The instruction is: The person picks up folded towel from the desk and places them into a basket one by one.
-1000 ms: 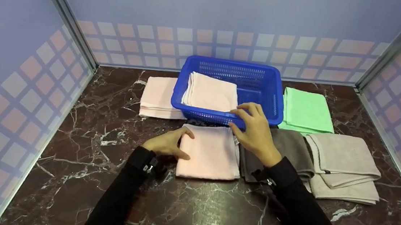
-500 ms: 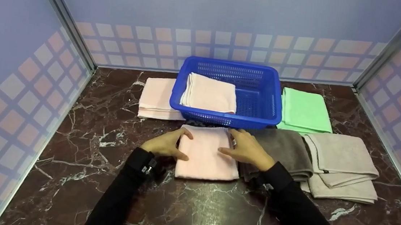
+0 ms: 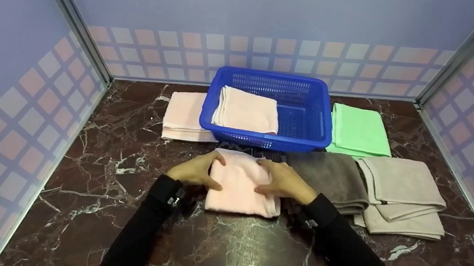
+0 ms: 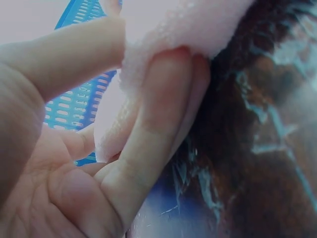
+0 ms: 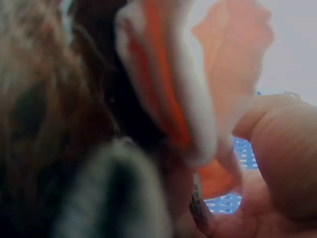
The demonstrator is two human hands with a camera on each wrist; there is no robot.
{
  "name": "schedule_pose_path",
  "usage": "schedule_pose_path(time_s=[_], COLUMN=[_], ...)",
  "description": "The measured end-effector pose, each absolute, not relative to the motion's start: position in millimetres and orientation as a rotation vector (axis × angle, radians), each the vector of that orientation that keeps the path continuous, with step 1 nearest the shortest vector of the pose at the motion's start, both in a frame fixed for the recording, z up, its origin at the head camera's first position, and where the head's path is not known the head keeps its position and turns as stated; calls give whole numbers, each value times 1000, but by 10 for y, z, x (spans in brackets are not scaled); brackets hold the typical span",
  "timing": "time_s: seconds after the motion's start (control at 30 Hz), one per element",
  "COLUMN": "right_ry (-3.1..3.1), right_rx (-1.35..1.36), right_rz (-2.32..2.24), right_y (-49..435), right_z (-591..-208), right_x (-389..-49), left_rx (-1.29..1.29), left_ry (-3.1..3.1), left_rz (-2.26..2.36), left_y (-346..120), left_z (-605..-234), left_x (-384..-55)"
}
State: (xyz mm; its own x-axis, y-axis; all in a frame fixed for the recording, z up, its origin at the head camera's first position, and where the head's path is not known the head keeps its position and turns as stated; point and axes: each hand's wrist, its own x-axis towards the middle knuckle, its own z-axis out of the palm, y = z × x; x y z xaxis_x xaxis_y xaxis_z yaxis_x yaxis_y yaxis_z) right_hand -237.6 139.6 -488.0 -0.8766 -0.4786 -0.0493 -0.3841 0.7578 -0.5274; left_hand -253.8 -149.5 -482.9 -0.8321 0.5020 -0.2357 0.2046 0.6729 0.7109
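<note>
In front of the basket lies a folded pale pink towel (image 3: 236, 193), its top buckled between the two hands. My left hand (image 3: 193, 171) grips its left edge. In the left wrist view the thumb lies on one face of the towel (image 4: 163, 25) and curled fingers (image 4: 158, 114) go under it. On the opposite edge, my right hand (image 3: 286, 181) pinches the towel. The right wrist view shows the towel's folded layers (image 5: 198, 109) and a small printed tag (image 5: 197, 203) near that hand; part of this view is blurred.
A blue basket (image 3: 262, 138) stands behind, with a folded pink towel (image 3: 249, 112) inside. Another pink towel (image 3: 185, 113) lies left of it, a green towel (image 3: 361, 129) right. Dark grey-brown (image 3: 327, 175) and beige towels (image 3: 408, 182) lie front right. Walls enclose the marbled table (image 3: 97, 206).
My right hand has come down from the basket's front rim to the right edge of the pink towel and taken hold. The towel has buckled. My left hand stays on its left edge.
</note>
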Motion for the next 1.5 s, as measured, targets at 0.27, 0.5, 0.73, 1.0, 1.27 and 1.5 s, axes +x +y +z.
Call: schedule_pose_path(time_s=[0.27, 0.5, 0.73, 1.0, 1.27, 1.5], right_ry=[2710, 2663, 2654, 2658, 2718, 2765], right_rx=[-750, -826, -951, -1018, -1031, -959], right_rz=[-874, -971, -1062, -1198, -1228, -1307], right_y=[1374, 1406, 1471, 1527, 1581, 1561], right_z=[-4926, -4904, -4665, -4407, -4288, -4093], right_x=[-2384, -2423, -2389, -2304, -2329, -2477], left_rx=[620, 678, 788, 902, 912, 917], left_ry=[2477, 2485, 2493, 2552, 2586, 2647], left_rz=[967, 964, 974, 989, 1022, 1214], left_y=[-1481, -1475, -1498, -1531, -1485, -1411], left_z=[-4841, -4777, -4536, -4227, -4140, -4052], left_x=[-2532, -2535, -2478, -2377, -2424, -2530])
